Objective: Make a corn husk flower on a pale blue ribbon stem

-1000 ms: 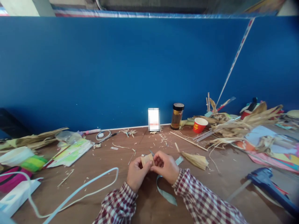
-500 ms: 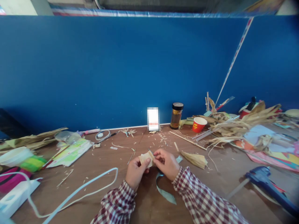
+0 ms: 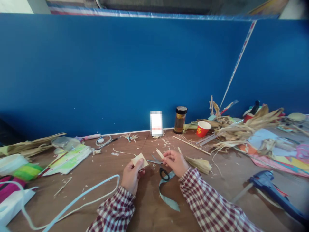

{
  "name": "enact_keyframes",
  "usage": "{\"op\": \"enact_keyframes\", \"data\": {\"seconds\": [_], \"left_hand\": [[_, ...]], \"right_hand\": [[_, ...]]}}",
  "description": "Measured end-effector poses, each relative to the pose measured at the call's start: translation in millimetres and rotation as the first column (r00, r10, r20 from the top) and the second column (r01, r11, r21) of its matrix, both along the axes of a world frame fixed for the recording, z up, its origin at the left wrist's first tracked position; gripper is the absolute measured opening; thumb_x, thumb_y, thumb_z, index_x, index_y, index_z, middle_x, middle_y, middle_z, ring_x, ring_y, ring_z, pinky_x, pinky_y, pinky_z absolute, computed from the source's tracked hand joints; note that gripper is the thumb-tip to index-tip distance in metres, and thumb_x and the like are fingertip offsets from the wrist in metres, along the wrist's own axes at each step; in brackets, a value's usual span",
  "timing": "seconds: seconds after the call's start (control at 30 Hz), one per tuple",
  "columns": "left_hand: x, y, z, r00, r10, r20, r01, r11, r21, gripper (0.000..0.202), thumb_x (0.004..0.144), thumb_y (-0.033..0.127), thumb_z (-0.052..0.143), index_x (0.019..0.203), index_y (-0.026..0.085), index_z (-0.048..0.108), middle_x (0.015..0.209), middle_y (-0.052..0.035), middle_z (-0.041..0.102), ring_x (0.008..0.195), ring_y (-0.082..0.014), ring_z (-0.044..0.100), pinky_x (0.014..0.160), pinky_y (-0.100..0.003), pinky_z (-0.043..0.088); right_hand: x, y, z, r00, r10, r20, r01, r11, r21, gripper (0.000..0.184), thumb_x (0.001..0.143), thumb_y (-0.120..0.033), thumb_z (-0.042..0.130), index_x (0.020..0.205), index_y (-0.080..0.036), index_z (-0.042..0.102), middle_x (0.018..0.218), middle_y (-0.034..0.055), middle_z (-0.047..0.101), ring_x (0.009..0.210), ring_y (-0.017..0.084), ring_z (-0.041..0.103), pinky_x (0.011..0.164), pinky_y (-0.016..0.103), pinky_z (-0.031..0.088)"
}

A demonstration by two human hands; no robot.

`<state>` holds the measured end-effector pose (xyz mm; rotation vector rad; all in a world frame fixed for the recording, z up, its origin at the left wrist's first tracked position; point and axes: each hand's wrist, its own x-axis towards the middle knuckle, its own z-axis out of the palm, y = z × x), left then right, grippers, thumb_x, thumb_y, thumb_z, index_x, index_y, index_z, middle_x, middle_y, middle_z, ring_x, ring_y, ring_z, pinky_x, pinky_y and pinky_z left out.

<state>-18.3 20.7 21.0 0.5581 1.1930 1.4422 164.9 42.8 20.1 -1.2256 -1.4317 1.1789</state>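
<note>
- Brown table (image 3: 101, 174) before blue wall, littered with husk scraps.
- Left hand (image 3: 131, 175) pinching pale husk piece (image 3: 140, 160), at its 1 o'clock.
- Right hand (image 3: 175, 162) gripping thin strip (image 3: 159, 153), at its 10 o'clock.
- Scissors (image 3: 160, 171) between hands, one handle hidden.

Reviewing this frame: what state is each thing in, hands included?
left hand: closed on husk piece, held up
right hand: pinching husk strip
scissors: lying on the table between the hands, unheld
jar: upright, lid on
red cup: tilted, mouth showing
glue gun: lying down, unheld
</note>
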Motion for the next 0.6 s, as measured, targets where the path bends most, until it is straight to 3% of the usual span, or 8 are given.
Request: {"op": "enact_keyframes", "data": {"seconds": [0.2,0.37,0.47,0.6], "left_hand": [[3,-1,-5.0,0.998,-0.036,-0.053,0.038,0.999,0.02,0.027,0.051,0.018,0.079,0.074,0.011,0.065,0.067,-0.003,0.065,0.055,-0.0105,0.058,0.044,-0.018,0.048],[3,1,-6.3,0.997,-0.043,-0.066,0.045,0.999,0.031,0.026,0.048,0.018,0.079,0.068,0.011,0.064,0.058,0.0007,0.062,0.049,-0.008,0.054,0.043,-0.018,0.047],[3,1,-3.3,0.998,-0.024,-0.05,0.025,0.999,0.023,0.024,0.052,0.017,0.078,0.071,0.011,0.064,0.06,-0.0002,0.062,0.05,-0.0086,0.055,0.042,-0.018,0.047],[2,0,-0.9,1.0,0.001,0.011,-0.002,0.999,0.037,0.02,0.056,0.014,0.075,0.073,0.011,0.064,0.065,-0.0021,0.064,0.054,-0.0093,0.057,0.046,-0.018,0.05]], "right_hand": [[2,4,-8.6,0.97,-0.093,0.226,0.077,0.994,0.079,0.01,0.075,-0.019,0.051,0.085,-0.019,0.055,0.074,0.002,0.066,0.068,0.015,0.064,0.066,0.03,0.051],[10,2,-4.9,0.839,-0.291,0.46,0.132,0.928,0.347,0.021,0.077,-0.019,0.049,0.096,-0.02,0.056,0.102,0.0056,0.061,0.07,0.013,0.061,0.068,0.028,0.047],[12,-4,3.7,0.708,-0.279,0.649,0.034,0.931,0.364,0.012,0.08,-0.03,0.05,0.084,-0.021,0.058,0.083,0.0029,0.062,0.07,0.015,0.058,0.065,0.027,0.043],[11,-10,10.0,0.578,-0.135,0.805,-0.177,0.942,0.285,0.03,0.066,-0.049,0.065,0.073,-0.02,0.061,0.079,0.0038,0.059,0.082,0.021,0.054,0.071,0.03,0.04]]}}
